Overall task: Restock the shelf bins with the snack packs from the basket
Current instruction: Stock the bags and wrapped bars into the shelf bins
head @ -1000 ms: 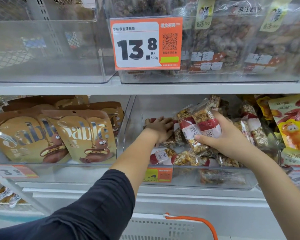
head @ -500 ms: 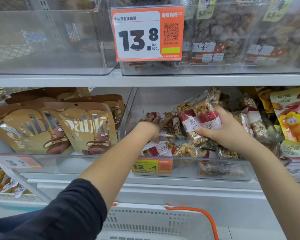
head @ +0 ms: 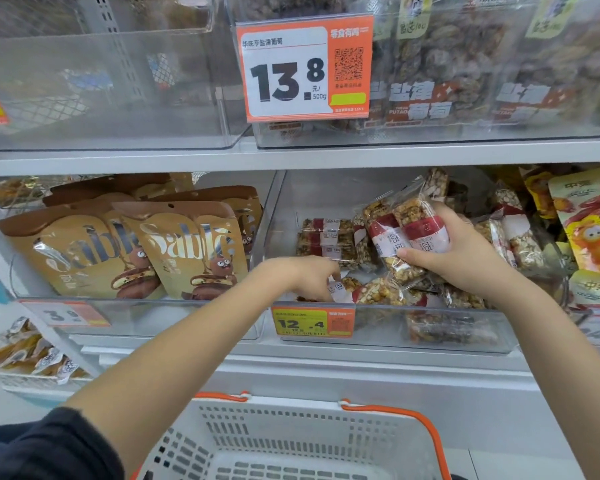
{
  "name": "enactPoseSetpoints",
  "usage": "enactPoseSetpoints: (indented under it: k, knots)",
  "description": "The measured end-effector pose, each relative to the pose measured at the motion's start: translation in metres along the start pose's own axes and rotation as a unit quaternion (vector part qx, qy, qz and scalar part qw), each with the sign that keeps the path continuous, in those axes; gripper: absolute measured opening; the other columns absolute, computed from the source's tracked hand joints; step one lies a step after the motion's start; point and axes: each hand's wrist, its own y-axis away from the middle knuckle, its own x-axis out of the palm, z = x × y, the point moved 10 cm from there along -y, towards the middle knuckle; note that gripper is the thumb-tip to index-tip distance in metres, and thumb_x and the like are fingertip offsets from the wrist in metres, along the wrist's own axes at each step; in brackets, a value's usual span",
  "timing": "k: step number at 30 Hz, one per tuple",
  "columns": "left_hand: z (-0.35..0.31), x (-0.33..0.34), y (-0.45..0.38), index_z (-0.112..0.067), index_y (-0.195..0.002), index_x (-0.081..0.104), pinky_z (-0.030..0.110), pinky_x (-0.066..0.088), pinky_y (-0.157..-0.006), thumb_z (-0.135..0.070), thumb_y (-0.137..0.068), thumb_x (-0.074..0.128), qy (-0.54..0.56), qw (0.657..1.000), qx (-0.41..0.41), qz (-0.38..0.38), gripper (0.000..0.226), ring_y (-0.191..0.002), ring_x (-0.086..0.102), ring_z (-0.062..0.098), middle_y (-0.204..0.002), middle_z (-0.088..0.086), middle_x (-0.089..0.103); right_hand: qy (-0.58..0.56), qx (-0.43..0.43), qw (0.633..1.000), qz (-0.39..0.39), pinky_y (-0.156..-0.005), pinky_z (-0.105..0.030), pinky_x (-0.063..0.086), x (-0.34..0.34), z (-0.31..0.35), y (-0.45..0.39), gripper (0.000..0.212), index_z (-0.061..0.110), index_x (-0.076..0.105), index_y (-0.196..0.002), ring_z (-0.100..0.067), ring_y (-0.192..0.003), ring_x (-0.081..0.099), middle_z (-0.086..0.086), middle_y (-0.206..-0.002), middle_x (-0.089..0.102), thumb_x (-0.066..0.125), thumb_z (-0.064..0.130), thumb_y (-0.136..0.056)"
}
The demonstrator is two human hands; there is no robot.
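Observation:
My right hand (head: 465, 258) grips a bundle of clear nut-brittle snack packs (head: 404, 233) with red-and-white labels, held upright inside the clear shelf bin (head: 430, 336) on the middle shelf. My left hand (head: 309, 277) reaches down into the front left of the same bin, its fingers curled onto a loose pack (head: 340, 289) lying there. A neat stack of the same packs (head: 328, 242) stands against the bin's back left. The white basket (head: 291, 441) with orange handles sits below me, and its visible part shows no packs.
Gold "Sable" cookie bags (head: 136, 247) fill the bin to the left. Yellow date bags (head: 589, 230) sit at the right. Above, a bin of dark dried fruit carries a 13.8 price tag (head: 303, 69). A 12.4 tag (head: 312, 322) hangs on my bin's front.
My left hand has pulled back from the rear stack to the front of the bin and down onto a loose pack. The right hand keeps its bundle. The view dropped, showing the basket.

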Motion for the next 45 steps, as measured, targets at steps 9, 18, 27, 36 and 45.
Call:
enactPoseSetpoints:
  k: [9,18,27,36,45]
  knots:
    - [0.0,-0.037,-0.009,-0.004,-0.126,0.055,0.032,0.049,-0.087,-0.013,-0.079,0.071,-0.042,0.989,0.003,-0.142,0.05,-0.111,0.056,0.028,-0.122,0.012,0.059,0.002,0.006,1.0,-0.004,-0.092,-0.029,0.036,0.002,-0.006,-0.002,0.077,0.031,0.034,-0.143,-0.009,-0.114,0.044,0.013,-0.124,0.047,0.075,0.038,-0.077]
    - [-0.009,-0.029,-0.01,-0.015,-0.144,0.034,0.036,0.051,-0.085,-0.016,-0.077,0.075,-0.131,0.985,0.049,-0.098,0.079,-0.113,0.054,0.025,-0.131,0.008,0.054,0.006,0.011,1.0,-0.011,-0.094,-0.034,0.038,0.0,-0.006,-0.002,0.077,0.033,0.036,-0.141,-0.015,-0.119,0.046,0.007,-0.133,0.051,0.075,0.041,-0.076]
    - [-0.001,-0.029,-0.017,-0.009,-0.13,0.048,0.039,0.052,-0.08,-0.009,-0.074,0.077,-0.113,0.984,-0.002,-0.135,0.063,-0.106,0.058,0.031,-0.121,0.012,0.058,0.004,-0.004,1.0,-0.016,-0.089,-0.026,0.032,-0.001,-0.001,0.002,0.074,0.031,0.035,-0.141,-0.004,-0.108,0.04,0.019,-0.118,0.044,0.074,0.035,-0.079]
    - [0.0,-0.035,-0.011,-0.007,-0.106,0.062,0.033,0.046,-0.067,-0.008,-0.073,0.077,-0.148,0.975,-0.036,-0.161,0.036,-0.093,0.06,0.028,-0.109,0.011,0.061,0.004,-0.008,1.0,-0.011,-0.09,-0.028,0.035,0.0,-0.004,0.001,0.074,0.032,0.036,-0.14,-0.008,-0.109,0.044,0.016,-0.119,0.047,0.075,0.037,-0.078]
    - [-0.03,0.002,0.03,-0.011,-0.136,0.045,0.03,0.042,-0.104,-0.014,-0.095,0.053,0.342,0.928,0.064,0.131,0.041,-0.118,0.052,0.013,-0.13,0.003,0.055,0.008,-0.009,1.0,-0.014,-0.09,-0.03,0.036,0.0,-0.004,0.0,0.075,0.032,0.036,-0.14,-0.009,-0.111,0.044,0.013,-0.121,0.047,0.075,0.038,-0.077]
